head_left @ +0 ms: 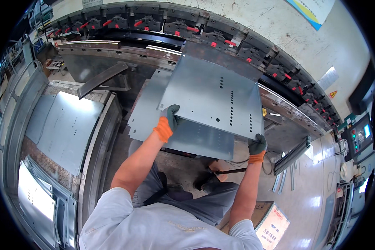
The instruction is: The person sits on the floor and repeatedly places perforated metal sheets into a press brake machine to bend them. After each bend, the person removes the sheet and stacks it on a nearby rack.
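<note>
A grey sheet-metal panel (204, 91) with rows of round holes is held out in front of me, its far edge at the press brake (166, 25). My left hand (170, 116), in a dark green glove with an orange cuff, is closed on its near left corner. At the near right corner, my right hand (258, 146), gloved alike, grips the same panel. Beneath it lie more flat metal sheets (143, 121), partly covered by the panel. The undersides of both hands' grips are hidden.
To my left stands a metal-framed bin (96, 154) with a large perforated sheet (66, 125) and several stacked panels (37, 200). A control panel (359, 135) is at far right. Low at right sits a cardboard box (271, 225); metal strips (281, 181) lie on the floor.
</note>
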`<state>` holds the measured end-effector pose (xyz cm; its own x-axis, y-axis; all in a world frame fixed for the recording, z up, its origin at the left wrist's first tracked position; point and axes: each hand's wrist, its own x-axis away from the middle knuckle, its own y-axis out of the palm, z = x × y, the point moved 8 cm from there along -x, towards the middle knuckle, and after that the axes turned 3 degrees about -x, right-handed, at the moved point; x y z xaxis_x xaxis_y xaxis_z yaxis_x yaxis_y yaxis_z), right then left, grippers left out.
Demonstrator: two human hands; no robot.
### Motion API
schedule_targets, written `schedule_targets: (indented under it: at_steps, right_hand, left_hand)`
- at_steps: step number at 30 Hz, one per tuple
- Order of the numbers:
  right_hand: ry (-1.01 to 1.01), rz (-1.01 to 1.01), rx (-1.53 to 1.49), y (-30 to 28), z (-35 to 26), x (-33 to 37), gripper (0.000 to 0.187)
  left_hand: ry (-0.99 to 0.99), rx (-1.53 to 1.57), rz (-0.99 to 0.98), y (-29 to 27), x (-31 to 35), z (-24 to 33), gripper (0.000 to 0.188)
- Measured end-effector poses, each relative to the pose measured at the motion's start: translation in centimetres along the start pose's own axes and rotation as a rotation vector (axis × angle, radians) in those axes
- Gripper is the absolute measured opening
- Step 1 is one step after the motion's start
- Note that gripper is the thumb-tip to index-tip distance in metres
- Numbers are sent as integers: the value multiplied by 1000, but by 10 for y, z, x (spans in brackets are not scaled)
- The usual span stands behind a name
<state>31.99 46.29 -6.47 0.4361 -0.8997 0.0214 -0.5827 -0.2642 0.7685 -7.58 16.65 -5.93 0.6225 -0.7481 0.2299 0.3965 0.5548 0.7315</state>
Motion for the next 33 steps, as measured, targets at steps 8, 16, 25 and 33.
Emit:
schedule_targets:
  at_steps: [8, 16, 25, 33]
  right_hand:
    - [31, -208, 22, 70, -22, 40, 66]
    - [-1, -165, 66, 64, -48, 112, 81]
    - [132, 74, -181, -64, 62, 213, 74]
    - [524, -79, -517, -128, 195, 257, 60]
  left_hand:
    - [79, -25, -230, 70, 29, 47, 46]
    - [241, -38, -552, 224, -19, 186, 42]
    - [200, -661, -410, 249, 47, 119, 45]
    - [1996, -1808, -264, 393, 102, 119, 77]
